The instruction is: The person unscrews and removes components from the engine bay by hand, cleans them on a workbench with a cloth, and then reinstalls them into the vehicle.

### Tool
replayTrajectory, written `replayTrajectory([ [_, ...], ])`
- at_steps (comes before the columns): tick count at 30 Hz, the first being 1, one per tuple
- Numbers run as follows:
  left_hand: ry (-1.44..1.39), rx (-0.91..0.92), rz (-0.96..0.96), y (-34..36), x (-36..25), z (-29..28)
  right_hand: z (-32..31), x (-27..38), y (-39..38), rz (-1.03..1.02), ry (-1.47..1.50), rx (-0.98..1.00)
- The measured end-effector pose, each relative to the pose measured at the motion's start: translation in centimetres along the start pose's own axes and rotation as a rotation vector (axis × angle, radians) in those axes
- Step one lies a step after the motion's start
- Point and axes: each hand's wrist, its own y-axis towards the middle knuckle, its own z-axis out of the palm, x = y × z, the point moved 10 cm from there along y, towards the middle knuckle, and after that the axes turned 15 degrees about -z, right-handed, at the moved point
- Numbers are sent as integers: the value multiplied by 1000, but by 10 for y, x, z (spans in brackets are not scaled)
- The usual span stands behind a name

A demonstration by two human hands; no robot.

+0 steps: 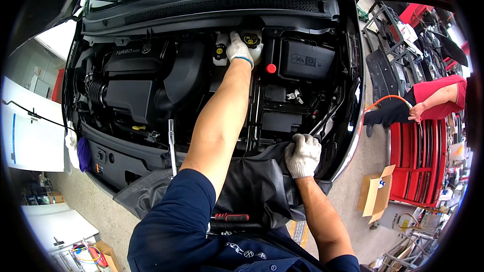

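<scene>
My left hand, in a white knit glove, reaches to the back of the engine bay between two white reservoirs with yellow-marked black caps; its fingers are bunched, and whatever they hold is hidden. My right gloved hand grips the top edge of a black padded cover draped over the car's front. A chrome tool stands left of my forearm. A red-and-black handled tool lies at the cover's lower part. The black engine cover is at left, a black box and red cap at right.
At right, a co-worker in a red shirt holds an orange hose near a red tool chest, an open cardboard box and metal racks. Purple and white cloths hang at the car's left front, near white cabinets.
</scene>
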Motion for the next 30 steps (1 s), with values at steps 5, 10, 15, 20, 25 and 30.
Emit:
replayTrajectory([
  [5, -80, 134, 11, -11, -1, 13, 0, -2, -1, 15, 5, -1],
  [10, 158, 34, 121, -12, -5, 4, -1, -1, 0, 8, 2, 2],
  [15, -369, 407, -118, 2, 7, 33, -5, -1, 3, 14, 19, -3],
  [20, -322, 330, -59, 4, 4, 33, -6, 0, 2, 3, -7, -13],
  [25, -359, 323, -53, 22, 10, 24, -2, -1, 0, 4, -4, -1],
  [30, -197, 357, 23, 38, -1, 24, -7, 1, 4, -6, 2, -17],
])
